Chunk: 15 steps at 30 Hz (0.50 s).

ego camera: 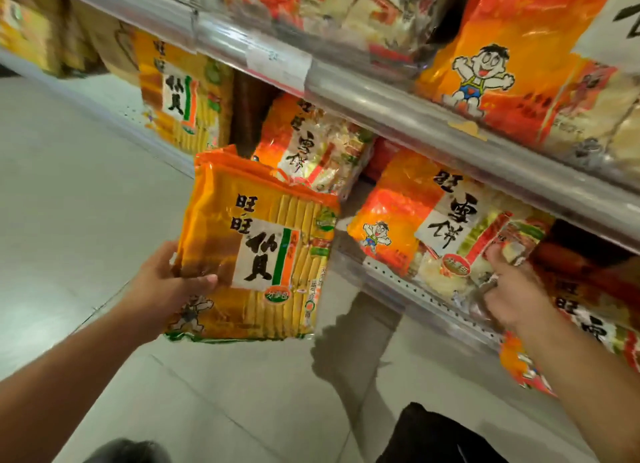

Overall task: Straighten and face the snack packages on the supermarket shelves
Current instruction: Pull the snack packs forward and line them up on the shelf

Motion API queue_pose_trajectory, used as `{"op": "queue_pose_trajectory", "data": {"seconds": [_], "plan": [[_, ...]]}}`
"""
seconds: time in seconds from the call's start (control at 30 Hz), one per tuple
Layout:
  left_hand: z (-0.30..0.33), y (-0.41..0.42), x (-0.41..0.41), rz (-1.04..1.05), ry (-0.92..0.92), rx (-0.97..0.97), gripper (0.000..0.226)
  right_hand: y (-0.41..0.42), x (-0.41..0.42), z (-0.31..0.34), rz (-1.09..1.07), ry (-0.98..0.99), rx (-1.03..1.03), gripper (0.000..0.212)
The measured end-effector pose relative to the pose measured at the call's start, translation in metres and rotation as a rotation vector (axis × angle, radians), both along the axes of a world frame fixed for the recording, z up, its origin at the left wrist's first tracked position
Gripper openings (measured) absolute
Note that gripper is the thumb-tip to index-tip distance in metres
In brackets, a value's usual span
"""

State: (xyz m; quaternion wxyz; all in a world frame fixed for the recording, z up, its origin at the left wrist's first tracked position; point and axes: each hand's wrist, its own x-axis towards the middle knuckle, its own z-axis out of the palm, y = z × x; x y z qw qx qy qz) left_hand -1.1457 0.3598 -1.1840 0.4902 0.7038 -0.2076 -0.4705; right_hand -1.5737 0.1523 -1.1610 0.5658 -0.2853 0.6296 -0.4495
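Left hand (pixel 162 282) fingers gripping one yellow pack (pixel 256 247), right hand (pixel 512 289) fingers pinching one orange pack (pixel 446 227)

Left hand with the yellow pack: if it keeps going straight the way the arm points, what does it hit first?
Likely the red-and-white snack pack standing on the lower shelf, just past the yellow pack that the left hand grips. Depth is unclear from one view.

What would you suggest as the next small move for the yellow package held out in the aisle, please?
Probably carry the yellow package, gripped by the left hand, back to the matching yellow package standing on the shelf. The right hand grips a tilted orange-and-white package, which could be squared afterwards.
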Motion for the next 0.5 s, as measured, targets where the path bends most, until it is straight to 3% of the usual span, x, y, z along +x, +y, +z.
{"op": "queue_pose_trajectory", "data": {"seconds": [0.1, 0.3, 0.5], "plan": [[-0.005, 0.023, -0.005, 0.047, 0.036, -0.012, 0.059, -0.028, 0.022, -0.016, 0.018, 0.113, -0.011, 0.03], [-0.021, 0.032, -0.026, 0.067, 0.122, -0.027, 0.065, -0.04, 0.052, -0.062, 0.153, 0.135, 0.095, 0.025], [-0.021, 0.015, -0.042, 0.033, 0.145, -0.026, 0.063, -0.04, 0.059, -0.073, 0.16, 0.223, 0.17, 0.046]]}}
